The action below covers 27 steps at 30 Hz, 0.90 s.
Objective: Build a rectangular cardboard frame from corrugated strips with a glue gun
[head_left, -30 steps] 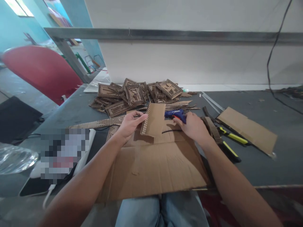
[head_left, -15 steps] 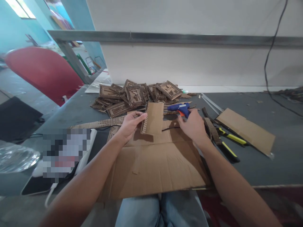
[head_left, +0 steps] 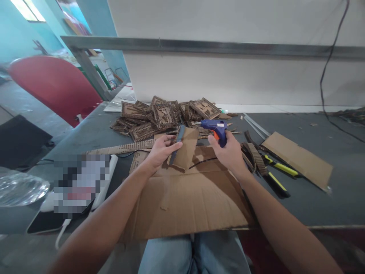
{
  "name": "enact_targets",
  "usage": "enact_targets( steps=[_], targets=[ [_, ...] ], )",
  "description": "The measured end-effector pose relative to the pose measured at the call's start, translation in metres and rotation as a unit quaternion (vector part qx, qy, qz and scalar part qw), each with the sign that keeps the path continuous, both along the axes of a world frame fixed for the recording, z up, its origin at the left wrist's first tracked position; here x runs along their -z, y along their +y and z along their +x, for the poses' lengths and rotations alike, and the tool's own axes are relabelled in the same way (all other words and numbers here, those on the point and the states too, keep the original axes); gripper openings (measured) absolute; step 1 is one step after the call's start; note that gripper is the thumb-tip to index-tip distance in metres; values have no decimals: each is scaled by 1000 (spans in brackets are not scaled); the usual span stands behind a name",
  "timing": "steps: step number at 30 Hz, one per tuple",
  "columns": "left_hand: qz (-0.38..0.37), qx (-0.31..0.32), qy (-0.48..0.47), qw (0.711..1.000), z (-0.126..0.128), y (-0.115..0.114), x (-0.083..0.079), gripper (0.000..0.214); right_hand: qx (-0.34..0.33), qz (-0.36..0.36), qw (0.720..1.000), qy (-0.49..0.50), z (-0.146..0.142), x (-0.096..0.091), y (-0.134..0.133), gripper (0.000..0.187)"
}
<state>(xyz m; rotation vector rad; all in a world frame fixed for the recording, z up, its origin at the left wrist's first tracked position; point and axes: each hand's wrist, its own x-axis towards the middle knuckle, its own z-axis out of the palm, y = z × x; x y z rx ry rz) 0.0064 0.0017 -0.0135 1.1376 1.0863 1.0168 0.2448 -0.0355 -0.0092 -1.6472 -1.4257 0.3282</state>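
Note:
My left hand (head_left: 163, 151) is closed on a small cardboard piece (head_left: 188, 146), thumb in front, near its left edge. A dark bluish strip shows along that edge. In my right hand (head_left: 228, 150) is a blue glue gun (head_left: 215, 127) with an orange trigger, its nozzle pointing left just above the cardboard piece. The nozzle and the piece look close, but I cannot tell whether they touch. Beneath both hands lies a large cardboard sheet (head_left: 191, 205). Behind them is a pile of small framed cardboard panels (head_left: 165, 115) with corrugated borders.
Yellow-and-black handled tools (head_left: 278, 184) lie at the right beside a corrugated strip (head_left: 256, 158) and a flat cardboard piece (head_left: 298, 160). A phone with a white cable (head_left: 61, 232) and a plastic bottle (head_left: 23, 188) are at the left. A red chair (head_left: 54, 85) stands beyond.
The glue gun has come up off the table in my right hand and moved slightly left. My left hand has tilted the cardboard piece, so its dark left edge now shows.

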Motion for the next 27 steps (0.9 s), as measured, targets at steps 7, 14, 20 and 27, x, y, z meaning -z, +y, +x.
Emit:
enact_targets(
  steps=[7,14,20,27],
  targets=[
    [-25,8,7,1000,2,-2,1,58,-17,32,995,-88,-6,-1,-1,29],
    [-93,14,-52,994,2,-2,-8,45,-17,35,990,-137,-4,6,2,25],
    [-141,31,-86,986,3,-4,-16,24,-95,94,976,-172,2,5,1,21],
    [-148,30,-69,986,3,-4,-13,23,-191,95,953,-216,-3,7,-2,18]
  ],
)
